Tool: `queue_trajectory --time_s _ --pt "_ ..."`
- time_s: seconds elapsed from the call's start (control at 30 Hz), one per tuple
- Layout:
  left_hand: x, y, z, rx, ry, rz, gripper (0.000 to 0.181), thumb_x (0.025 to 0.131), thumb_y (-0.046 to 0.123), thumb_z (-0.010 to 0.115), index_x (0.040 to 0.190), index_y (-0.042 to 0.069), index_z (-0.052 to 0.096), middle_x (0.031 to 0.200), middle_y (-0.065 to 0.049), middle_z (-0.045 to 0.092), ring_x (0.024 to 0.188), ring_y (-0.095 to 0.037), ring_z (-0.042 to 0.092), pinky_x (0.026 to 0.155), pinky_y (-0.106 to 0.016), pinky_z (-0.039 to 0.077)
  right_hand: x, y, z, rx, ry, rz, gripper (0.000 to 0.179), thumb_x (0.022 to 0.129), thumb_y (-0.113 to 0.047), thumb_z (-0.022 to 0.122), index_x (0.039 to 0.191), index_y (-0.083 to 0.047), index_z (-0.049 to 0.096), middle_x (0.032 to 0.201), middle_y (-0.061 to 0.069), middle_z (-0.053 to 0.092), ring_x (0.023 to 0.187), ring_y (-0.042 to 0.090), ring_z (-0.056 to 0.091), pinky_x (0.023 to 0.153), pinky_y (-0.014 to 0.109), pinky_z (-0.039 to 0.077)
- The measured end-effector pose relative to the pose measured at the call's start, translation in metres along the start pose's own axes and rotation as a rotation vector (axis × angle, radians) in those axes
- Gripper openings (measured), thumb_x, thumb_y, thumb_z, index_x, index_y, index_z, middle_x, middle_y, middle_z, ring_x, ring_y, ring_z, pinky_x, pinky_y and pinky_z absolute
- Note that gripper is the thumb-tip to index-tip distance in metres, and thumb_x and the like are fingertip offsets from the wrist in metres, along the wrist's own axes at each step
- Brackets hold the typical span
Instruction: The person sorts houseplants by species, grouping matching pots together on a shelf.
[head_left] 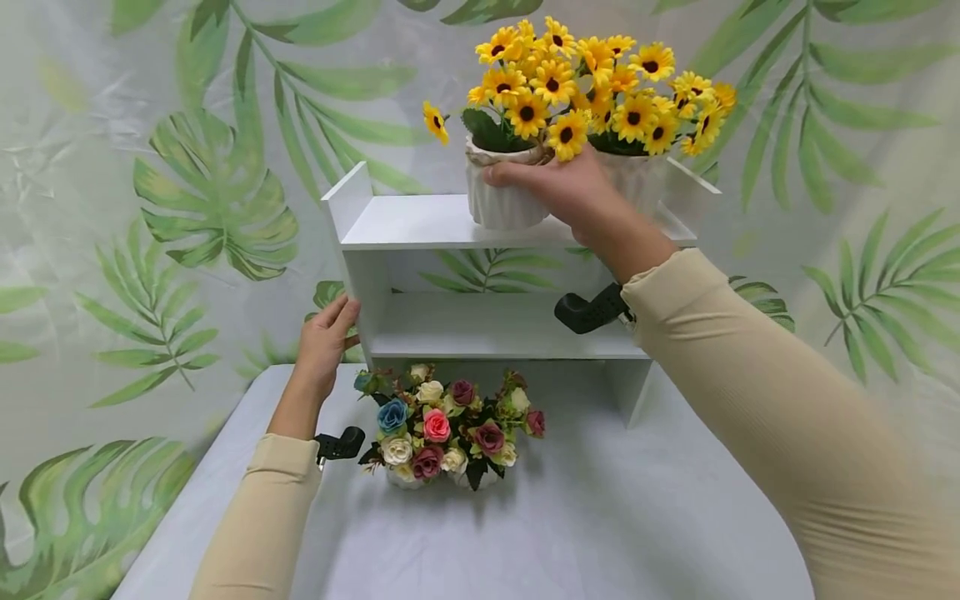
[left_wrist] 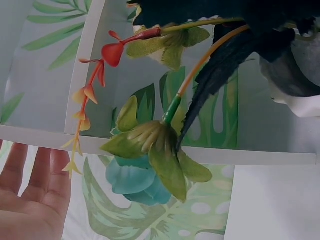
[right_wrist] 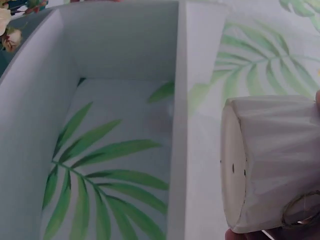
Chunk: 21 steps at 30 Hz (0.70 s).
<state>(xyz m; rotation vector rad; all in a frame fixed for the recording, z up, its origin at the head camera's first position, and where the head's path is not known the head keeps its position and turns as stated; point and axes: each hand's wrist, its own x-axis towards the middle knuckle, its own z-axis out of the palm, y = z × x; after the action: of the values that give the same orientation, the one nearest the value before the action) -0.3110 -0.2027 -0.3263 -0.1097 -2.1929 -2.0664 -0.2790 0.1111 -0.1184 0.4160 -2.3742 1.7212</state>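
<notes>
My right hand point(head_left: 581, 187) grips a white ribbed flowerpot point(head_left: 498, 196) of yellow artificial sunflowers point(head_left: 553, 81) over the top board point(head_left: 420, 218) of a white shelf unit. In the right wrist view the base of this pot point(right_wrist: 234, 167) shows, with a gap between it and the board's edge point(right_wrist: 180, 130). A second sunflower pot point(head_left: 637, 179) stands at the right end of the top board, partly behind my right forearm. Against the unit's left side panel point(head_left: 363, 308), my left hand point(head_left: 324, 342) rests its extended fingers; the left wrist view shows these fingers point(left_wrist: 42, 167) at the panel.
Potted artificial roses point(head_left: 450, 425) in mixed colours stand on the white-covered table point(head_left: 600, 508), before the unit's lower left. The middle board point(head_left: 495, 325) lies below the top one. Behind hangs a leaf-patterned cloth point(head_left: 217, 192).
</notes>
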Motion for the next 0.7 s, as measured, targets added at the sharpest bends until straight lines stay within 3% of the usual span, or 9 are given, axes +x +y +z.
queue_trajectory --time_s 0.13,0.23,0.37,0.57,0.7 --pt "-0.001 -0.003 -0.001 -0.004 0.007 -0.002 0.061 0.102 0.044 0.05 0.155 0.016 0.036 0.161 -0.006 0.035 0.145 -0.022 0.038 0.097 -0.021 0.049 0.007 0.003 0.007 0.044 -0.005 0.009 0.058 0.079 -0.022 0.083 0.131 -0.022 0.058 0.135 -0.005 0.059 0.124 0.012 0.051 0.111 0.035 0.038" --pt "0.0 -0.004 -0.001 -0.004 0.011 0.003 0.06 0.102 0.044 0.05 0.154 0.016 0.038 0.16 -0.007 0.037 0.142 -0.02 0.04 0.09 -0.016 0.049 0.01 0.005 0.01 0.067 -0.002 -0.001 0.064 0.078 -0.02 0.083 0.134 -0.025 0.053 0.137 -0.005 0.056 0.125 0.012 0.05 0.112 0.034 0.038" --pt "0.0 -0.003 -0.001 -0.004 0.009 0.002 0.059 0.102 0.044 0.05 0.154 0.017 0.039 0.159 -0.006 0.038 0.14 -0.018 0.042 0.096 -0.022 0.049 0.016 0.009 0.012 0.069 0.027 0.026 0.072 0.078 -0.019 0.084 0.14 -0.027 0.048 0.143 -0.004 0.051 0.128 0.012 0.047 0.113 0.033 0.036" --pt "0.0 -0.002 -0.002 -0.002 0.007 0.004 0.059 0.102 0.044 0.05 0.154 0.018 0.038 0.161 -0.005 0.037 0.144 -0.022 0.04 0.113 -0.043 0.043 0.026 0.016 0.013 0.053 0.087 0.094 0.078 0.078 -0.021 0.084 0.144 -0.028 0.043 0.148 -0.003 0.047 0.132 0.013 0.044 0.115 0.029 0.034" --pt "0.001 0.0 -0.002 0.002 0.007 0.012 0.059 0.102 0.044 0.05 0.154 0.018 0.038 0.161 -0.004 0.036 0.145 -0.023 0.039 0.116 -0.047 0.041 0.031 0.021 0.014 0.016 0.117 0.141 0.079 0.079 -0.027 0.084 0.145 -0.029 0.042 0.151 -0.004 0.045 0.134 0.013 0.042 0.116 0.029 0.034"
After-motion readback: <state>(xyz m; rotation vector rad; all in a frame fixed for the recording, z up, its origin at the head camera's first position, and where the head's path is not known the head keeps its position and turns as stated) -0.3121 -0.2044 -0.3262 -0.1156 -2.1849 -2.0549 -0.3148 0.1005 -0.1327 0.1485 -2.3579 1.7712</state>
